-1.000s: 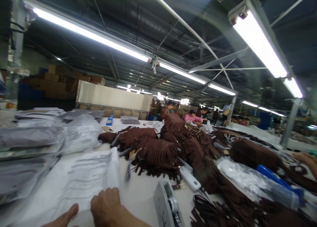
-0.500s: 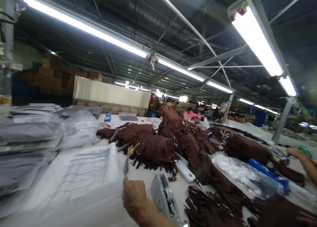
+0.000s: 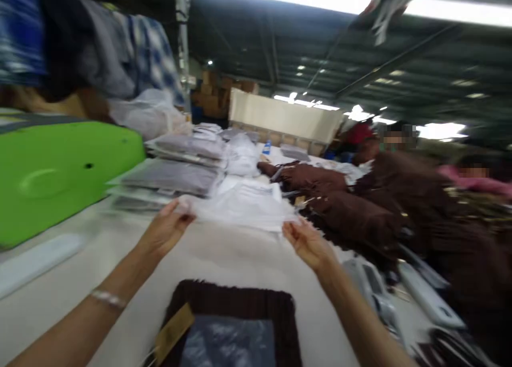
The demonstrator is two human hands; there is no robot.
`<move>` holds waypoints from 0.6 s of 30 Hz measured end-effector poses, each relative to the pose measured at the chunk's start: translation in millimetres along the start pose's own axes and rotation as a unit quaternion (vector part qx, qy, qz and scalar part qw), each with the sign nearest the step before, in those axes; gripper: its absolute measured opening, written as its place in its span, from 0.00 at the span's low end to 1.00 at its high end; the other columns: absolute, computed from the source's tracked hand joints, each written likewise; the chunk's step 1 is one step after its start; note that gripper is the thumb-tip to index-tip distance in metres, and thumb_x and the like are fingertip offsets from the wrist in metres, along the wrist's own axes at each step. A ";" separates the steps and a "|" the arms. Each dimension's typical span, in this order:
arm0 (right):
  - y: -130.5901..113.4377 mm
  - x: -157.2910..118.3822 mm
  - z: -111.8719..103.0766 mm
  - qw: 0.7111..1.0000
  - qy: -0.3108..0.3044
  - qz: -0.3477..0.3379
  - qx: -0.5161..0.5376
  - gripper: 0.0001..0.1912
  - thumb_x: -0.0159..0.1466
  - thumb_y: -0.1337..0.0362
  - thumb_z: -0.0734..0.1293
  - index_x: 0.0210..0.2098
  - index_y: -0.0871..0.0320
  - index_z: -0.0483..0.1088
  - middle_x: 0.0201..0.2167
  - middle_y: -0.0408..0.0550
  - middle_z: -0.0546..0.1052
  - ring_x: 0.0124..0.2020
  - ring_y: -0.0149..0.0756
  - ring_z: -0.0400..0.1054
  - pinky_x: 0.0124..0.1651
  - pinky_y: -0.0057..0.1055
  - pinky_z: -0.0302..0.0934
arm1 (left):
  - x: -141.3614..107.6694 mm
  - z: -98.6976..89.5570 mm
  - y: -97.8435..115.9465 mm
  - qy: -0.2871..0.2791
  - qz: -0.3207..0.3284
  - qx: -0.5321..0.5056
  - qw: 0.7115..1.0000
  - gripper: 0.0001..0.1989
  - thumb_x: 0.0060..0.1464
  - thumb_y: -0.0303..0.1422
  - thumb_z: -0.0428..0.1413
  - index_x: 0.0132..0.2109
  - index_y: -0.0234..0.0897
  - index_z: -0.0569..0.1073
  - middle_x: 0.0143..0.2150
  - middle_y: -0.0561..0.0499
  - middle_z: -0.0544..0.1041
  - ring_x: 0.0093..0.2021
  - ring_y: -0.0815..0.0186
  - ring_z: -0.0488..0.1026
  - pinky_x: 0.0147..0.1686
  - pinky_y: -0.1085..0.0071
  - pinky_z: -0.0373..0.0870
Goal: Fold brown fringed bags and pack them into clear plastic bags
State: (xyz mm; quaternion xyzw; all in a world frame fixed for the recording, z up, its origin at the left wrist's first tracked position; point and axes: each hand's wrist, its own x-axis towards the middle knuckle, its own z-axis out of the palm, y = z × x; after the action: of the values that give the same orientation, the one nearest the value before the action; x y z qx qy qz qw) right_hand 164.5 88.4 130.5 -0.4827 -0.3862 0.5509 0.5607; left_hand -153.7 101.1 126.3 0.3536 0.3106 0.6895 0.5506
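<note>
A clear plastic bag [image 3: 236, 209] with faint print stretches between my two hands above the table. My left hand [image 3: 170, 225] pinches its left corner. At the opposite corner, my right hand [image 3: 306, 241] has its fingers closed on the bag's edge. Nearer to me lies a dark brown fringed bag [image 3: 236, 297] with a grey plastic piece [image 3: 230, 340] on top and a tan tag [image 3: 175, 329] at its left. The picture is somewhat blurred.
Stacked packed bags [image 3: 172, 175] stand at the left behind my left hand. A green machine [image 3: 68, 180] sits further left. Brown fringed bags [image 3: 356, 217] are heaped on the right. A tape dispenser [image 3: 374, 287] and a white handheld device [image 3: 430, 295] lie beside my right forearm.
The view has swung left and down. Both hands now hold a plastic bag by its corners. The brown fringed bag with the tag has come into view in front of me.
</note>
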 end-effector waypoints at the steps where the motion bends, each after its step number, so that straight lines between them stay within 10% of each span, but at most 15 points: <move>1: 4.2 5.3 -3.1 0.999 -0.022 0.017 0.024 0.22 0.47 0.63 0.77 0.30 0.52 0.58 0.24 0.33 0.74 0.30 0.28 0.74 0.39 0.27 0.70 | -4.5 -13.4 2.2 0.013 0.016 0.046 0.999 0.13 0.46 0.33 0.66 0.34 0.35 0.69 0.32 0.56 0.71 0.31 0.73 0.69 0.33 0.77 0.69; 11: 62.3 8.7 -0.8 0.955 -0.170 0.040 -0.241 0.21 0.46 0.60 0.77 0.20 0.54 0.58 0.20 0.37 0.66 0.25 0.32 0.67 0.34 0.32 0.68 | -56.4 -77.8 -21.3 -0.133 0.001 0.505 0.853 0.06 0.51 0.33 0.55 0.28 0.37 0.70 0.28 0.54 0.71 0.33 0.64 0.68 0.41 0.69 0.63; 16: 80.4 10.9 -6.4 0.903 -0.208 0.007 -0.377 0.16 0.46 0.65 0.71 0.20 0.54 0.56 0.18 0.33 0.59 0.20 0.26 0.54 0.23 0.24 0.50 | -88.2 -68.3 -27.1 -0.186 -0.003 0.758 0.625 0.17 0.66 0.36 0.40 0.38 0.38 0.72 0.38 0.45 0.75 0.41 0.57 0.71 0.47 0.60 0.64; 18: 85.5 12.4 -10.9 0.896 -0.220 0.016 -0.385 0.16 0.47 0.64 0.70 0.20 0.54 0.56 0.17 0.33 0.59 0.20 0.26 0.54 0.23 0.24 0.49 | -94.4 -59.2 -25.5 -0.190 -0.012 0.794 0.578 0.20 0.67 0.37 0.37 0.39 0.38 0.71 0.38 0.44 0.76 0.41 0.56 0.72 0.44 0.60 0.66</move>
State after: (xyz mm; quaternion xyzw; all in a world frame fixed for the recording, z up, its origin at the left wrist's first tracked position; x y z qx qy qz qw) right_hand 155.2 93.1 44.0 -0.5333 -0.6739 0.4600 0.2232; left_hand -175.6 11.4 58.8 0.7683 0.6267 0.0781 0.1046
